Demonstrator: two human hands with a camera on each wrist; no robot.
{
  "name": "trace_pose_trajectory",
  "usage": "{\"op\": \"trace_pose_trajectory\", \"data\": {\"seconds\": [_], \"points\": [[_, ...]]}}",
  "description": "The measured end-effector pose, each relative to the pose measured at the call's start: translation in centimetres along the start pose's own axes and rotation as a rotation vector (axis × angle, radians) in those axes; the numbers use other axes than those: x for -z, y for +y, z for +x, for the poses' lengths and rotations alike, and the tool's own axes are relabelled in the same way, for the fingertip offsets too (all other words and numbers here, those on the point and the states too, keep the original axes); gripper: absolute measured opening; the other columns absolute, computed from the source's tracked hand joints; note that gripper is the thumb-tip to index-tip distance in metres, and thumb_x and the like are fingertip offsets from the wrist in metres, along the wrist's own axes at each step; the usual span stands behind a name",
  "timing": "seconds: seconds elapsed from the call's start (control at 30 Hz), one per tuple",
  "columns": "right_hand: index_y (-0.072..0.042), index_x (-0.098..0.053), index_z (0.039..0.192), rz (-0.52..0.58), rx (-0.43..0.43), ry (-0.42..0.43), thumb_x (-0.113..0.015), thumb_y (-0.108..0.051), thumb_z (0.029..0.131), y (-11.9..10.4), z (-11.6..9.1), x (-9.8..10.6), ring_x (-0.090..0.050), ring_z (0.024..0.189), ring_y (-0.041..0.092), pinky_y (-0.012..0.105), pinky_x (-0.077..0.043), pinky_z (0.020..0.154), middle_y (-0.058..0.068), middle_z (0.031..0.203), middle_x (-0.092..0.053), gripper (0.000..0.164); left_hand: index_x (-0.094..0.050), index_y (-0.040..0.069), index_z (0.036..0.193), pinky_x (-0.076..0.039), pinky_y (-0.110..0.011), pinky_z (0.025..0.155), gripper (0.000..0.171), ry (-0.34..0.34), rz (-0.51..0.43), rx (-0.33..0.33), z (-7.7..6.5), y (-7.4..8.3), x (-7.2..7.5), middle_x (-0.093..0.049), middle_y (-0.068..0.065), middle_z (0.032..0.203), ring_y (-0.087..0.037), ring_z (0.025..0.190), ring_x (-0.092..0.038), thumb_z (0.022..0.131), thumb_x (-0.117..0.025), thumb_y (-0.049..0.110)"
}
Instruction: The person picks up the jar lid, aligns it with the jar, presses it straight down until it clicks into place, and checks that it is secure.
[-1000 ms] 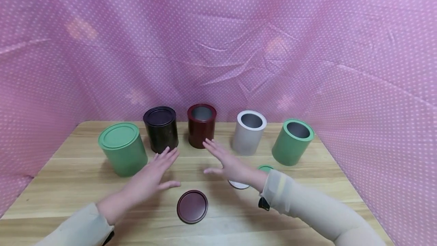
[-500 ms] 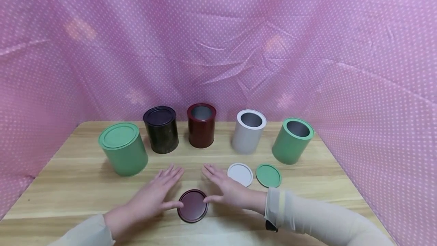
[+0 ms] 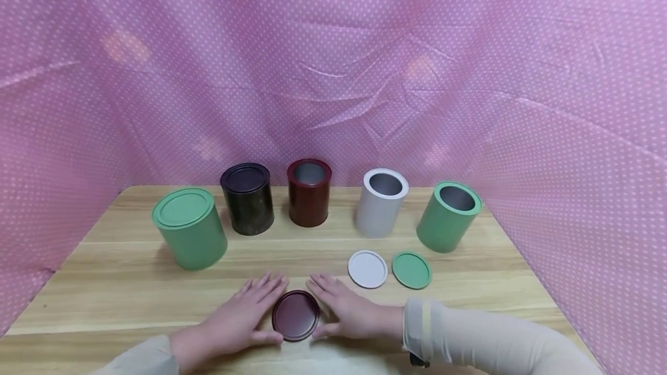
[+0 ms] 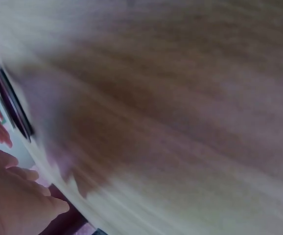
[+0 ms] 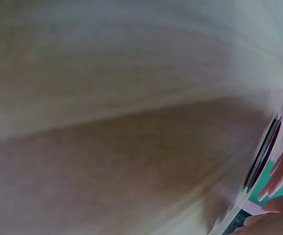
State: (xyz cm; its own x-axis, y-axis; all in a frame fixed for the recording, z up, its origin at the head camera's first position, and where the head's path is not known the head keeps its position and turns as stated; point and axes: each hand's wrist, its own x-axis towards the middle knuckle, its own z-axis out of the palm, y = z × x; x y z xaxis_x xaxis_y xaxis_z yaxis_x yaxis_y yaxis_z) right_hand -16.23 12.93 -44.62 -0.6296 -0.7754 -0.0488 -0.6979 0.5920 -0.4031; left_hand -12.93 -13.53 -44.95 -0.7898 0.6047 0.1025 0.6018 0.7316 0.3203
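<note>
A dark red lid (image 3: 295,315) lies flat on the wooden table between both hands in the head view. My left hand (image 3: 242,318) is at its left side, fingers extended forward and thumb tip right at the near rim. On the other side is my right hand (image 3: 351,308), fingers likewise straight, its thumb close to the rim's near right. Neither hand grips anything. In the left wrist view the lid (image 4: 13,105) appears edge-on at the far left. The right wrist view has the lid (image 5: 263,154) edge-on at the right.
Behind stand a green can (image 3: 194,242) and a black can (image 3: 250,210), both lidded. An open dark red can (image 3: 308,204), white can (image 3: 377,216) and green can (image 3: 443,227) follow rightward. A white lid (image 3: 367,269) and green lid (image 3: 411,269) lie on the table (image 3: 120,288).
Both hands have come down and back toward the body, from in front of the cans to either side of the dark red lid. The lid itself has stayed in place.
</note>
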Motion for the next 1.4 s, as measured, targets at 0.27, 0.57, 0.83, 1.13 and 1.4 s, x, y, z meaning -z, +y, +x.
{"op": "trace_pose_trajectory", "data": {"seconds": [0.27,0.57,0.83,1.13,1.4], "points": [[-0.003,-0.030,0.151,-0.063,0.022,-0.027,-0.070,-0.049,0.084,-0.2,0.0,-0.2,-0.025,0.146,0.035,0.054,-0.028,0.115,0.017,0.158,-0.026,0.091,-0.039,0.001,0.146,-0.031,-0.065,0.106,0.097,-0.029,0.020,0.002,-0.2,0.0,-0.8,-0.036,-0.022,0.152,-0.045,0.140,-0.031,0.081,-0.053,0.072],[-0.005,-0.033,0.150,-0.119,0.025,-0.053,-0.070,-0.050,0.084,-0.5,0.8,-0.6,-0.026,0.145,0.033,0.052,-0.032,0.113,0.015,0.157,-0.030,0.089,-0.046,0.002,0.142,-0.034,-0.063,0.105,0.091,-0.028,0.051,0.023,-0.4,-0.3,-1.1,-0.039,-0.021,0.151,-0.042,0.138,-0.036,0.081,-0.055,0.070],[-0.005,-0.039,0.147,-0.166,-0.005,-0.040,-0.073,-0.052,0.080,-0.6,1.1,-0.5,-0.029,0.145,0.031,0.046,-0.034,0.114,0.014,0.155,-0.034,0.088,-0.052,0.002,0.137,-0.039,-0.062,0.101,0.088,0.023,0.085,-0.003,-0.2,-0.1,-0.9,-0.045,-0.022,0.146,-0.044,0.133,-0.042,0.080,-0.059,0.068],[-0.005,-0.041,0.145,-0.142,-0.005,-0.033,-0.073,-0.052,0.081,-0.7,1.2,-0.3,-0.030,0.144,0.033,0.046,-0.034,0.114,0.015,0.154,-0.035,0.085,-0.055,0.004,0.135,-0.041,-0.061,0.100,0.086,0.017,0.079,0.001,0.0,-0.1,-0.7,-0.046,-0.021,0.145,-0.043,0.133,-0.043,0.078,-0.061,0.068],[-0.005,-0.045,0.141,-0.171,0.023,-0.005,-0.072,-0.052,0.080,-0.9,1.4,-0.2,-0.034,0.142,0.035,0.045,-0.036,0.113,0.016,0.151,-0.040,0.082,-0.057,0.005,0.132,-0.043,-0.062,0.098,0.084,0.016,0.066,0.007,0.0,-0.2,-0.6,-0.049,-0.021,0.143,-0.044,0.131,-0.045,0.077,-0.063,0.068]]}}
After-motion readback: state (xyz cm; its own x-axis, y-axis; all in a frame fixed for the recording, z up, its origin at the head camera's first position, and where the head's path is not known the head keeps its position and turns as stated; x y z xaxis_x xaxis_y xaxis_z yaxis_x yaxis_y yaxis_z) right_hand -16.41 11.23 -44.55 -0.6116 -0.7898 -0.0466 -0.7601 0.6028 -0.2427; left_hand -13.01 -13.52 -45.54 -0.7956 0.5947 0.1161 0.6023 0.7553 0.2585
